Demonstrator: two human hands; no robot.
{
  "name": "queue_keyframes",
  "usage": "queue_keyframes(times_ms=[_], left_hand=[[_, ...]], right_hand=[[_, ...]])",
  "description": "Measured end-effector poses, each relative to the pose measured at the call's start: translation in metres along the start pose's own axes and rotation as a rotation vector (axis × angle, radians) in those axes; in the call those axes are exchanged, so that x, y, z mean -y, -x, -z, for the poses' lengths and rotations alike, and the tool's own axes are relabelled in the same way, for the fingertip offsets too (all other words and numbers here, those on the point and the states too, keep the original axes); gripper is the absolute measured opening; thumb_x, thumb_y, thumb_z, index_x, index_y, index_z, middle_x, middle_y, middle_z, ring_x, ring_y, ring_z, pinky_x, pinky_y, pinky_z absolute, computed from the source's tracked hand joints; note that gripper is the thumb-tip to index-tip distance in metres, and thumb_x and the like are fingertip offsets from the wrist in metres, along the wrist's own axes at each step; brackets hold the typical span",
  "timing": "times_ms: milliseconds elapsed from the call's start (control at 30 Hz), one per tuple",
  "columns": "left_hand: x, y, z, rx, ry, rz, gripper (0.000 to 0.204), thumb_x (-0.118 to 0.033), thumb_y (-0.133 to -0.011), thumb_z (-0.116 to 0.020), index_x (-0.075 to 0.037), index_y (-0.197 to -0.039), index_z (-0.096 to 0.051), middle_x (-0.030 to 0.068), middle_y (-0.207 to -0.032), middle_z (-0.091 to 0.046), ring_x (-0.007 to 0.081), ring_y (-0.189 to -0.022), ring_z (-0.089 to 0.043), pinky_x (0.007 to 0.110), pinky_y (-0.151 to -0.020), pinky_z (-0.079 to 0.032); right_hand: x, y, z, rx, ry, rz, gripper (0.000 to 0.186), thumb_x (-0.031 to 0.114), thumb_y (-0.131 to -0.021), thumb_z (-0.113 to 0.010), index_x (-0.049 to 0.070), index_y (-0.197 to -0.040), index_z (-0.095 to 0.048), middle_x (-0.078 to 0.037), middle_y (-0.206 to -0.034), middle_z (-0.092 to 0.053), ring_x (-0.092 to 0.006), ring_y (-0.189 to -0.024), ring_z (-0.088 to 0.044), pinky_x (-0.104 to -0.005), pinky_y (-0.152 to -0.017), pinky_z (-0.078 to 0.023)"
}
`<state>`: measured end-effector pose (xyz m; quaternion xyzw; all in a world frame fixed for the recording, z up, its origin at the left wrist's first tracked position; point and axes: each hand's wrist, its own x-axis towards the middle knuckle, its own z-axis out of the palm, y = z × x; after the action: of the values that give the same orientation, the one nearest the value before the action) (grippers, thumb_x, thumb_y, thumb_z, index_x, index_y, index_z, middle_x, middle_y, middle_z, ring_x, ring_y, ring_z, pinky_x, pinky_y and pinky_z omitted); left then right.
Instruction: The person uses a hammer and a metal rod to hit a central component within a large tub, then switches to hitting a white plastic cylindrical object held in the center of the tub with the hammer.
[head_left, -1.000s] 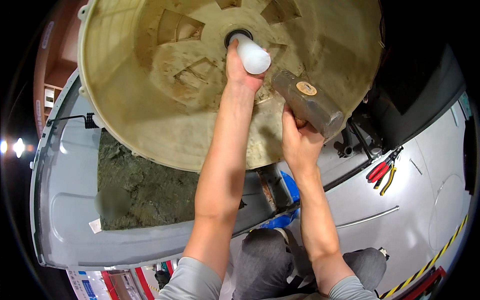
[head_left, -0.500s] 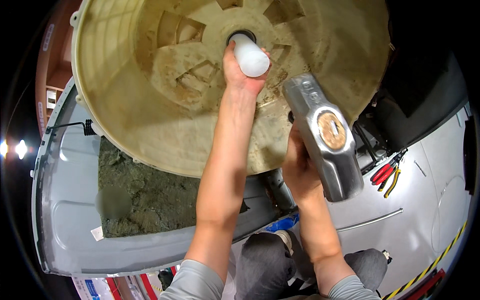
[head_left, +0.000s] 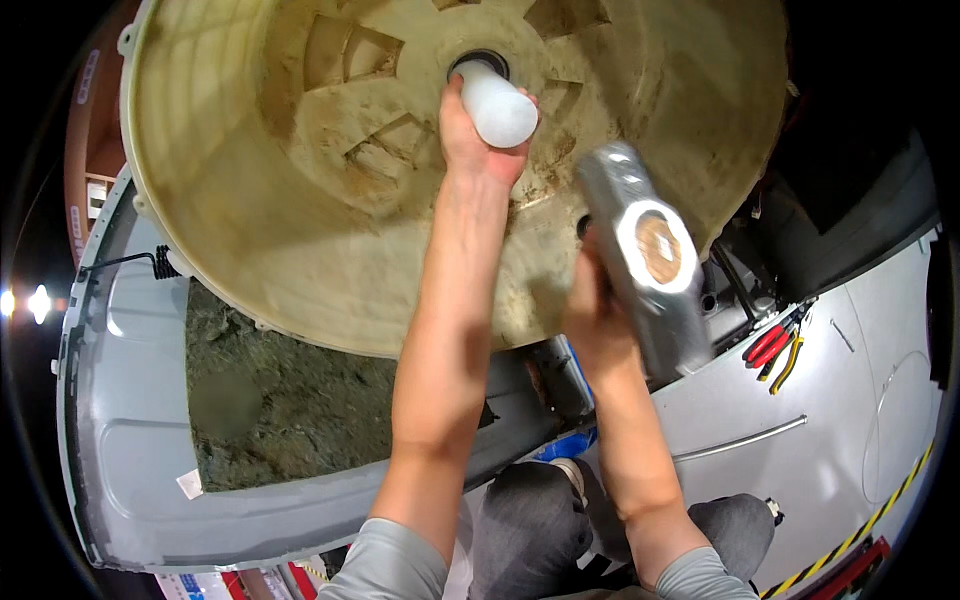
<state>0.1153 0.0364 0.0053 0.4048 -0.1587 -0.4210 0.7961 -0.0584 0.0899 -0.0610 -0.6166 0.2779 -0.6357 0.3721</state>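
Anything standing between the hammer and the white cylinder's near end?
Nothing visible: only open space over the yellowish tub shows between the hammer in the right hand and that end of the white cylinder. The left hand wraps the cylinder's side, leaving the end uncovered.

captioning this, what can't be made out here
Head view:
Far end of the smooth white cylinder: hidden by its own body at the black ring.
Most fingers of the left hand: behind the cylinder.
Most of the brown wooden handle: behind the silver metal hammer head and right hand.
Fine hammer head detail: blurred.
Top of the round cream plastic tub: cut off by upper edge.
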Motion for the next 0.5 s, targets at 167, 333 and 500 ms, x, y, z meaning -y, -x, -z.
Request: queue_keyframes(times_ms=[167, 333, 500], left_hand=[[-0.005, -0.008, -0.005, -0.124, 0.031, -0.029, 0.044, -0.044, -0.088, -0.034, -0.002, -0.098, -0.044, 0.0147, -0.069, -0.054, 0.0285, -0.062, -0.054, 0.039, -0.059, -0.047], [0.009, 0.001, 0.011, -0.024, -0.106, -0.019, 0.044, -0.043, -0.088, -0.033, -0.002, -0.097, -0.045, 0.0154, -0.075, -0.055, 0.0279, -0.066, -0.055, 0.038, -0.060, -0.048], [0.014, -0.015, -0.010, -0.076, -0.104, -0.043, 0.048, -0.045, -0.088, -0.031, 0.001, -0.100, -0.043, 0.0174, -0.079, -0.055, 0.0281, -0.069, -0.055, 0.037, -0.059, -0.048]], right_hand=[[-0.016, -0.032, -0.024, 0.170, -0.085, -0.165, 0.025, 0.013, -0.073, -0.060, -0.001, -0.092, -0.052, -0.020, -0.071, -0.060, -0.0356, -0.066, -0.060, -0.0383, -0.060, -0.048], [-0.003, -0.001, 0.002, 0.044, -0.390, -0.377, 0.012, 0.003, -0.073, -0.059, -0.001, -0.085, -0.059, -0.012, -0.075, -0.061, -0.0237, -0.066, -0.060, -0.0336, -0.061, -0.047], [-0.005, -0.006, 0.010, 0.076, -0.329, -0.215, 0.012, 0.000, -0.073, -0.059, -0.002, -0.086, -0.059, -0.013, -0.077, -0.060, -0.0248, -0.069, -0.059, -0.0316, -0.061, -0.046]])
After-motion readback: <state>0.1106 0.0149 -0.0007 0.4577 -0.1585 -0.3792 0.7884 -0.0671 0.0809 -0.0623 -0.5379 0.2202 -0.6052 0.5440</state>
